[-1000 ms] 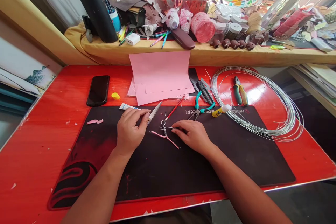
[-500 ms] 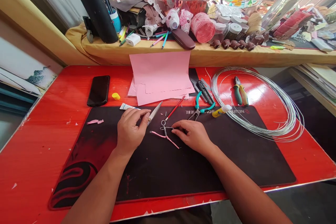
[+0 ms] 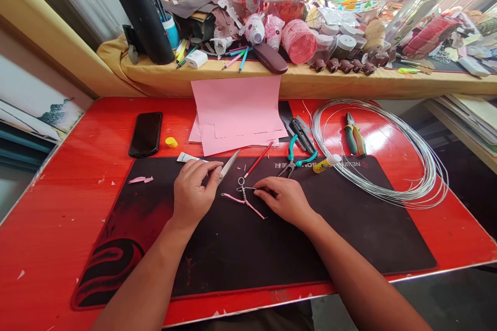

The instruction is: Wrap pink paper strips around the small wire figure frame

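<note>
A small wire figure [image 3: 244, 194] lies on the black mat, with a looped head, a coiled body and two legs wrapped in pink paper. My right hand [image 3: 285, 199] pinches the bare wire arm on its right side. To the left, my left hand [image 3: 194, 191] is closed, thumb against the forefinger; anything between those fingertips is too small to make out. Scissors [image 3: 230, 165] show their blades beside that thumb, their handles hidden by the hand. Behind it a white glue tube [image 3: 188, 157] pokes out. A red brush-like stick [image 3: 259, 159] lies just beyond the figure's head.
Teal pliers [image 3: 293, 155], a utility knife [image 3: 305, 134] and a glue stick [image 3: 326, 164] lie right of centre. Farther right are a wire coil [image 3: 427, 181] and green-yellow pliers [image 3: 355, 137]. Pink paper [image 3: 238, 108] lies behind, a phone [image 3: 145, 134] at left. Clutter fills the ledge [image 3: 155, 80].
</note>
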`<state>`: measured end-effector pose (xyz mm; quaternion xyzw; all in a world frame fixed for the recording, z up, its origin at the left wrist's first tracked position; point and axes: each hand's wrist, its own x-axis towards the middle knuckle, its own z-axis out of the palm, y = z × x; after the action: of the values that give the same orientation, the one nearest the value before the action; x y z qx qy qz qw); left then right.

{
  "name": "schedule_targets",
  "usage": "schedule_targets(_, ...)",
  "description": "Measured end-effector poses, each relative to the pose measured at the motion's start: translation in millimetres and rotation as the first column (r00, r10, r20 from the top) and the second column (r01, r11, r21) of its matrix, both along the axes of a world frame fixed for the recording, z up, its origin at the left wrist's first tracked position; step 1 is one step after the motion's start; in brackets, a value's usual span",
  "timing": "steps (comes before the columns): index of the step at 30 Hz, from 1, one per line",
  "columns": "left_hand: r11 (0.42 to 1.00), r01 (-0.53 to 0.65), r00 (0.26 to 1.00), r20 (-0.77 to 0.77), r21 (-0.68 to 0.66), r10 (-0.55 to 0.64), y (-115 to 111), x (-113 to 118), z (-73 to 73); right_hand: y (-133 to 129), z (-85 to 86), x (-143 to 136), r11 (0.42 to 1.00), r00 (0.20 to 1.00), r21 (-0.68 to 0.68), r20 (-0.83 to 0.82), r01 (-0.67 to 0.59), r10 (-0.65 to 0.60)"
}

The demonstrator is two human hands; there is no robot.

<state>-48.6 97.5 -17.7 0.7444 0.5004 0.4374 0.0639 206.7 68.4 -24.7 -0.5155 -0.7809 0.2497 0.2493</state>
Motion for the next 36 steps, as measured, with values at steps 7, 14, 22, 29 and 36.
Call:
schedule_targets(7,1.0,0.004,1.0,0.005,-0.003,-0.004,0,2,-0.4,0,-0.1,0,1.0,1.0,0.012,0.002,0.009,-0.009)
schedule_targets(14,1.0,0.009,1.0,0.019,-0.004,-0.008,1,1,-1.3,-1,-1.7,0,1.0,1.0,0.008,-0.003,0.016,-0.016)
schedule_targets(22,0.997,-0.067,0.991,0.113,-0.037,0.071,6,-7,11.8,-2,0.8,0,1.0,1.0,-0.019,-0.002,0.022,-0.022)
schedule_targets(29,0.957,-0.156,0.985,0.037,-0.245,0.17,51,-32,26.4,-3,1.1,2,0.999,1.0,-0.045,-0.017,0.02,-0.02)
schedule_targets(36,0.889,-0.3,0.95,-0.196,-0.347,0.244,117,-37,17.8,-6,-2.3,3,0.999,0.999,-0.033,-0.047,0.019,-0.02)
